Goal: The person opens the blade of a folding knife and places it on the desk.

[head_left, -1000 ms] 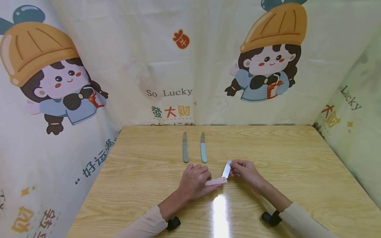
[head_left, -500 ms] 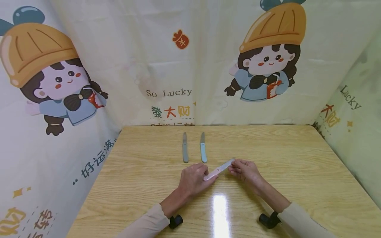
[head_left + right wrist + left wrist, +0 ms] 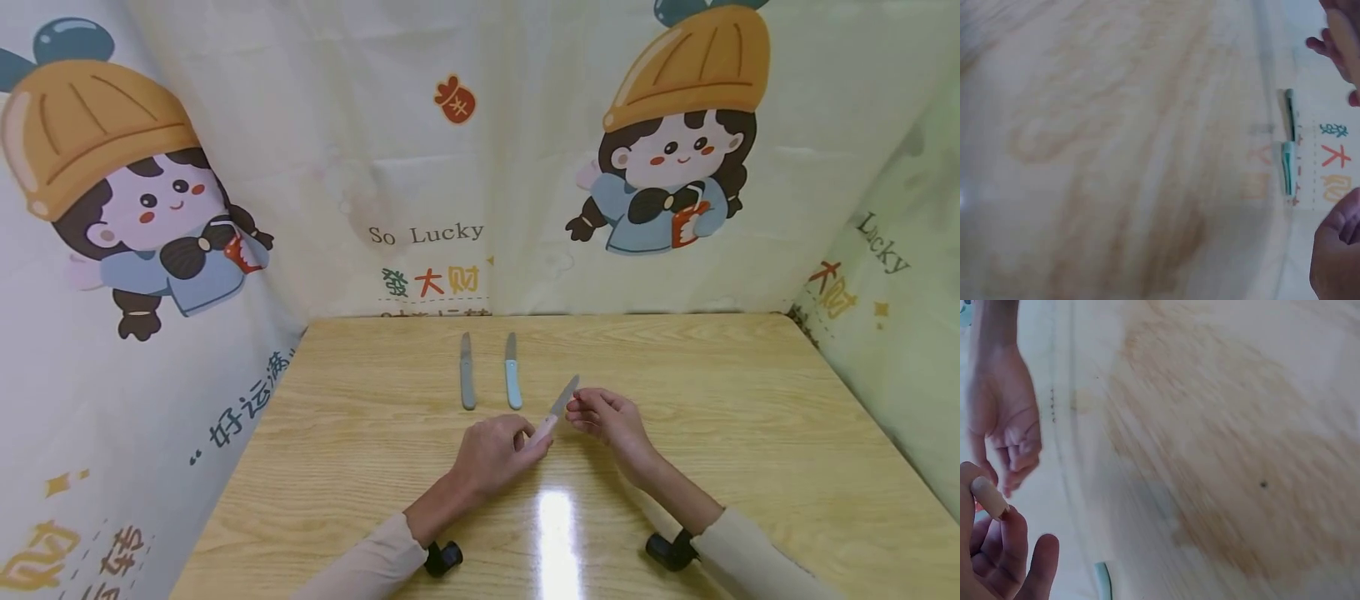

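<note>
A folding knife with a pale pink handle (image 3: 542, 432) is unfolded, its blade (image 3: 566, 396) slanting up to the right. My left hand (image 3: 491, 454) grips the handle between thumb and fingers; the handle's end (image 3: 990, 497) pokes out in the left wrist view. Beside the blade is my right hand (image 3: 615, 425), fingers loosely bent, thumb and fingers apart in the left wrist view (image 3: 1007, 419). Whether a fingertip brushes the blade cannot be told. Farther back lie a grey-handled knife (image 3: 467, 383) and a light blue-handled knife (image 3: 513, 383), both unfolded, side by side.
The wooden table (image 3: 337, 433) carries everything. A printed curtain (image 3: 540, 200) hangs behind its far edge and along both sides. Black wrist cameras (image 3: 444, 558) sit under the sleeves, and a bright light reflection marks the near middle of the tabletop.
The pink knife's blade has swung out from a sharp angle into line with its handle. Its tip now points farther away. My right hand has let go of the blade.
</note>
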A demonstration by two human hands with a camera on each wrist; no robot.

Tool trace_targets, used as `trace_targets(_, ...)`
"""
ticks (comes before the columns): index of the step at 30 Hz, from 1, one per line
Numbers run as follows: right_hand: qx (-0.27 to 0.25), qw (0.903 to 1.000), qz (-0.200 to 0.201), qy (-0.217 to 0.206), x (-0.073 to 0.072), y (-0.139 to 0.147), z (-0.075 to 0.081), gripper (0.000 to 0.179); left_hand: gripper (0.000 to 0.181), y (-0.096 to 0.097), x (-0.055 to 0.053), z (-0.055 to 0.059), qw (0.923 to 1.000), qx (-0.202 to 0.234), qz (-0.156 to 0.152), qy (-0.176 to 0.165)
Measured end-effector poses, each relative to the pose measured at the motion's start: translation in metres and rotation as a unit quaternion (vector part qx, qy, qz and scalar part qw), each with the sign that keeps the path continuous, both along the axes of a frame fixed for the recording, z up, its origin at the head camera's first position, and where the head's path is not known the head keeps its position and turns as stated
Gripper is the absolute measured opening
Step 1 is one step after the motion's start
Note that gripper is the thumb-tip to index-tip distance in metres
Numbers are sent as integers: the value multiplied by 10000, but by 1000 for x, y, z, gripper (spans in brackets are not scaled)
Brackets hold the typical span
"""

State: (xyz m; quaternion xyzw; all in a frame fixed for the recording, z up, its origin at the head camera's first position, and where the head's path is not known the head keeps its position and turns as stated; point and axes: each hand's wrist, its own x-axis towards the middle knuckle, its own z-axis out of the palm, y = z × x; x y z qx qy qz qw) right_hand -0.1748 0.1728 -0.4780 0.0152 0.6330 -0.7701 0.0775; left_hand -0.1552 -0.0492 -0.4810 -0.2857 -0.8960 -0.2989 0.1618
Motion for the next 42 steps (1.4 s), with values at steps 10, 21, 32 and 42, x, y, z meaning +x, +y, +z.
trace_targets(10, 135, 9823, 1868, 36, 10, -8, -7, 54, 29, 9, 3, -3, 9899, 848, -120, -1130)
trace_targets(21, 520, 9833, 1739, 145, 6, -8, -5, 35, 46, 9, 7, -6, 9819, 776, -212, -1714)
trace_targets(32, 2618, 9608, 739, 532, -59, -1, 12, 36, 37, 7, 9, -6, 9886, 659, -212, -1334)
trace_targets(42, 4240, 8997, 621, 835, -96, 2, -4, 28, 36, 3, 10, -11, 9912, 452, -76, -1241)
